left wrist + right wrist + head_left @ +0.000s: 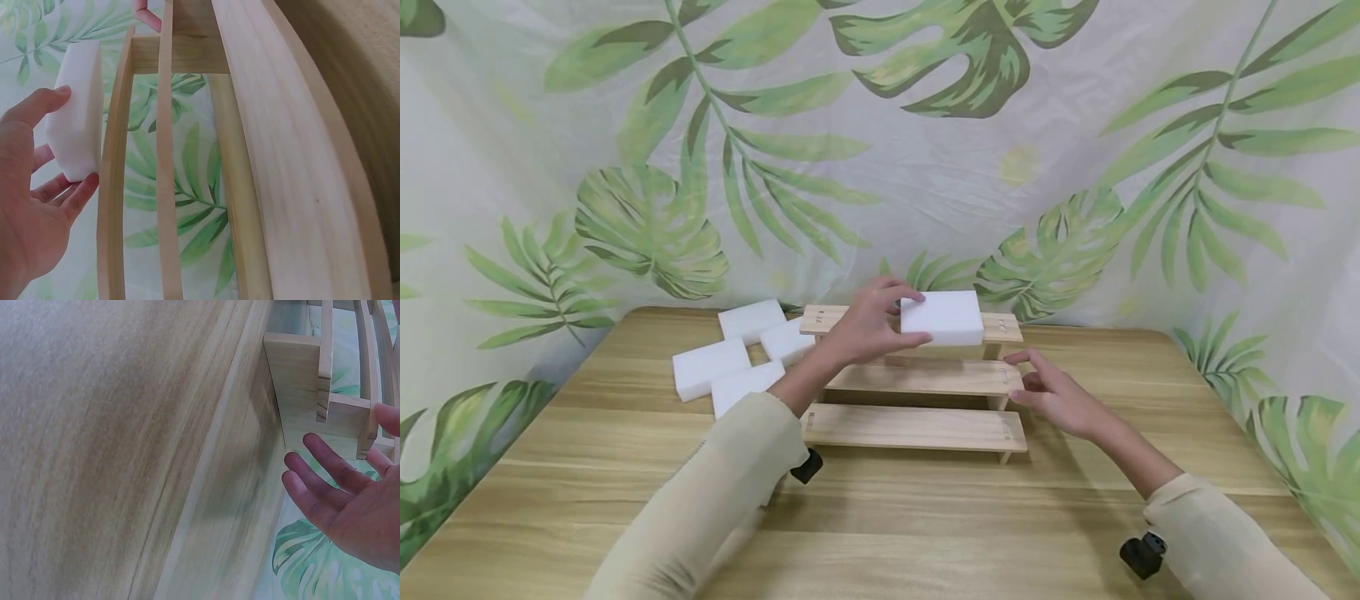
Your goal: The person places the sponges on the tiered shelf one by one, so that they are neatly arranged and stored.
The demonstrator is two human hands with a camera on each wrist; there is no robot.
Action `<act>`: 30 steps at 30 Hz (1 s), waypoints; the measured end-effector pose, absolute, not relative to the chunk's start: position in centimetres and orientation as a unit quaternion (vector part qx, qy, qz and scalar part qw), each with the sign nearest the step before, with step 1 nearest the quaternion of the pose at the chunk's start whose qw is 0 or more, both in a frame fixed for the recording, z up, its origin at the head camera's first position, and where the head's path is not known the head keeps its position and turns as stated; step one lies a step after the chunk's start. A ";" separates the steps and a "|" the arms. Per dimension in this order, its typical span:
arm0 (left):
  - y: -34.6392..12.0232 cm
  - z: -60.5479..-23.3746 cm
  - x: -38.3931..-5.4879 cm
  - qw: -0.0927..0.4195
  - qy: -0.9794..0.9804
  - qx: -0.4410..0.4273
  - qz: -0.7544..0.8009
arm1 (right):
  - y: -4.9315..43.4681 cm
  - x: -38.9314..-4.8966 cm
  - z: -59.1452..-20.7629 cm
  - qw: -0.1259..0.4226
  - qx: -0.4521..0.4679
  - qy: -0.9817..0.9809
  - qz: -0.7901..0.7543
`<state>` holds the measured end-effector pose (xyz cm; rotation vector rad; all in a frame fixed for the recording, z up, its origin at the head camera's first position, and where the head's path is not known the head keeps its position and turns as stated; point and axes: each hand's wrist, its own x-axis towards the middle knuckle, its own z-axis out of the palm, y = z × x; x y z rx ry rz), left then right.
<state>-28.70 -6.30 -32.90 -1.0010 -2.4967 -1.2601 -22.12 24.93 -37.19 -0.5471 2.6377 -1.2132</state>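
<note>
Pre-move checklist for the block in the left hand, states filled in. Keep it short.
1. White block secured: ok, the left hand pinches it.
2. Block lined up with the top board: ok, it is at the board's right half.
3. Block resting on that board: cannot tell, contact is unclear.
4. Three-tier wooden stand upright on the tabletop: ok.
5. Right hand steadying the stand: cannot tell, it is at the right end of the middle board, touch unclear.
6. Other white blocks off the stand: ok, they lie left of it.
</note>
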 end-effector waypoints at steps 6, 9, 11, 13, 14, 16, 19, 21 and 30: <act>-5.2 -32.5 -29.1 0.054 -0.839 -0.318 -0.439 | 24.9 -22.2 -37.2 0.091 -0.185 0.889 -0.408; -4.6 -32.4 -29.3 0.041 -0.840 -0.313 -0.442 | 25.0 -22.2 -37.2 0.091 -0.186 0.889 -0.408; -4.2 -32.3 -29.6 0.034 -0.840 -0.309 -0.445 | 25.0 -22.2 -37.3 0.092 -0.187 0.889 -0.408; -3.9 -32.1 -29.7 0.031 -0.839 -0.304 -0.451 | 25.1 -22.2 -37.3 0.092 -0.187 0.890 -0.406; -3.7 -32.1 -29.8 0.030 -0.838 -0.302 -0.454 | 25.1 -22.2 -37.3 0.091 -0.188 0.890 -0.405; -3.4 -32.1 -29.9 0.028 -0.838 -0.298 -0.457 | 25.1 -22.2 -37.3 0.091 -0.187 0.891 -0.403; -3.1 -32.2 -30.1 0.022 -0.837 -0.297 -0.458 | 25.1 -22.2 -37.4 0.092 -0.186 0.892 -0.401; -2.9 -32.3 -30.3 0.018 -0.839 -0.294 -0.457 | 25.1 -22.2 -37.4 0.092 -0.183 0.893 -0.401; -2.5 -32.5 -30.5 0.024 -0.854 -0.287 -0.434 | 25.0 -22.1 -37.2 0.093 -0.186 0.888 -0.410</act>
